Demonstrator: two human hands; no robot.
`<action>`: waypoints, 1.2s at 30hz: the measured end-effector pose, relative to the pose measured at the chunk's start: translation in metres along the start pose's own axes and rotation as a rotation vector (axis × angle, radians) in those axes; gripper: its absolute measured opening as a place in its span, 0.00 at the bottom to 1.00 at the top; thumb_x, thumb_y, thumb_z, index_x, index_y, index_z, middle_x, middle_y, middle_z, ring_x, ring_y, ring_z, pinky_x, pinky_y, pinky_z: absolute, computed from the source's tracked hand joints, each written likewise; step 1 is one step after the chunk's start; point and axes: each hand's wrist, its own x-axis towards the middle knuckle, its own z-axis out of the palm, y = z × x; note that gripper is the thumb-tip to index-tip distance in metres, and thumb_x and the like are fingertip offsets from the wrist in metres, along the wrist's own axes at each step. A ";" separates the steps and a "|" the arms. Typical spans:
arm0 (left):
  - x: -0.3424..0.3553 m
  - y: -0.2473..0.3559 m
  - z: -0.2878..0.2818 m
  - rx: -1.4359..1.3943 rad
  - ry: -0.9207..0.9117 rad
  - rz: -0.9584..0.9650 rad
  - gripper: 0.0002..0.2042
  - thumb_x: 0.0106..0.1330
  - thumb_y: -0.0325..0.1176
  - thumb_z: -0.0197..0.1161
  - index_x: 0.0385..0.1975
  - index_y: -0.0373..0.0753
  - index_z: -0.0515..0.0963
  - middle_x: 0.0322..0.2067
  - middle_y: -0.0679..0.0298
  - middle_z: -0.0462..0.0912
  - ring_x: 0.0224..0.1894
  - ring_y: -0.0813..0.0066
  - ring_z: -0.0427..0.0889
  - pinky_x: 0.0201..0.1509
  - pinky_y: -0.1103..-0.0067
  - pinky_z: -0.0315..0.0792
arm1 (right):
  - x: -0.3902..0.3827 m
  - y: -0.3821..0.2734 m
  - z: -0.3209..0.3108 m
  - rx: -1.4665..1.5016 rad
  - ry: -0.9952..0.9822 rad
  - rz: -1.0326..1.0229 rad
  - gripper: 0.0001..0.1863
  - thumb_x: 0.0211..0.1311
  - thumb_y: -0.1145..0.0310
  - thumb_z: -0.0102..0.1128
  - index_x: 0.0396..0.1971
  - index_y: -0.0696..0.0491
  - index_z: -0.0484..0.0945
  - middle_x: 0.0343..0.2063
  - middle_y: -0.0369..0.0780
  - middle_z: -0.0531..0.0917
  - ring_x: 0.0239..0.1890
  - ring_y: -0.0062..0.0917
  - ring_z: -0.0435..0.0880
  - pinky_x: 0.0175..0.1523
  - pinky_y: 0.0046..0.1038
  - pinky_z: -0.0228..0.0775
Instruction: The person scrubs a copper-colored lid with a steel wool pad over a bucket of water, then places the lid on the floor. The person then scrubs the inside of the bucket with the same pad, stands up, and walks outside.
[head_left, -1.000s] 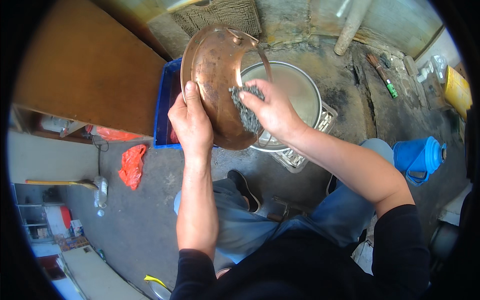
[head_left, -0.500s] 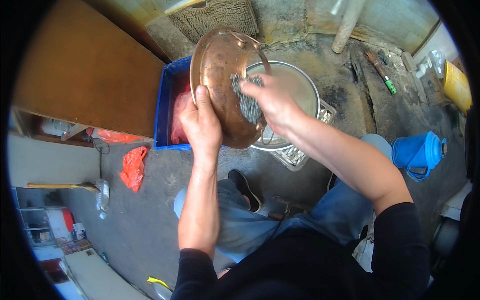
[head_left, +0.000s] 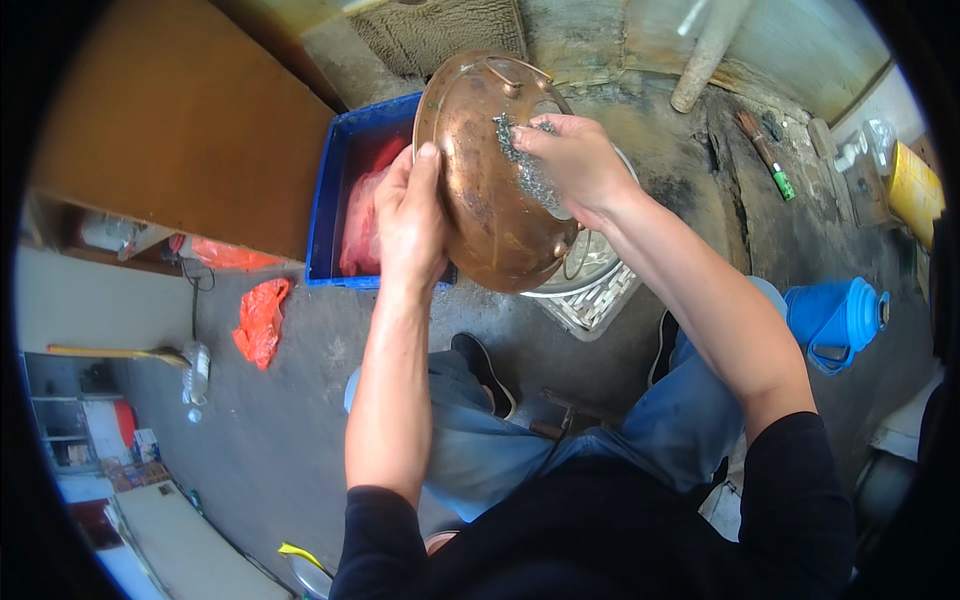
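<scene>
A round copper pan (head_left: 480, 200) with loop handles is tipped up, its curved outer side toward me. My left hand (head_left: 410, 215) grips its left rim, thumb over the outside and fingers out of sight behind. A grey steel-wool scourer (head_left: 530, 170) is pressed against the copper by my right hand (head_left: 585, 170), whose fingers close round it. Behind and below the pan, mostly covered, a wide metal basin (head_left: 605, 268) sits on an upturned white plastic crate (head_left: 600, 305).
Left of the pan stands a blue plastic bin (head_left: 325, 220) with red plastic inside. A brown cabinet (head_left: 180, 120) is beyond it. An orange bag (head_left: 262, 322) lies on the floor. To the right are a blue jug (head_left: 835, 315), a brush (head_left: 765, 155) and a yellow container (head_left: 915, 190).
The pan has shifted slightly right and turned, showing more of its underside. My right hand and the scourer have moved a little right and up across the copper.
</scene>
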 end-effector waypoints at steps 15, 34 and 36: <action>0.000 -0.009 0.010 0.437 0.159 0.198 0.22 0.79 0.42 0.50 0.33 0.29 0.82 0.24 0.66 0.81 0.28 0.84 0.72 0.32 0.78 0.70 | 0.011 0.001 0.008 -0.890 0.046 -1.083 0.05 0.54 0.76 0.67 0.32 0.56 0.83 0.32 0.43 0.81 0.39 0.35 0.82 0.48 0.34 0.74; 0.000 -0.004 0.003 0.380 0.180 0.239 0.23 0.79 0.42 0.48 0.29 0.28 0.80 0.22 0.67 0.79 0.27 0.83 0.72 0.32 0.78 0.69 | 0.022 -0.001 0.013 -0.821 0.068 -1.016 0.10 0.57 0.68 0.67 0.36 0.56 0.84 0.34 0.45 0.82 0.39 0.37 0.82 0.47 0.37 0.74; 0.001 -0.001 0.005 0.370 0.167 0.215 0.24 0.80 0.43 0.48 0.28 0.29 0.79 0.22 0.67 0.79 0.27 0.83 0.71 0.32 0.78 0.69 | 0.024 -0.006 0.011 -0.850 0.097 -0.988 0.10 0.56 0.67 0.68 0.36 0.55 0.84 0.34 0.44 0.82 0.41 0.38 0.81 0.49 0.39 0.72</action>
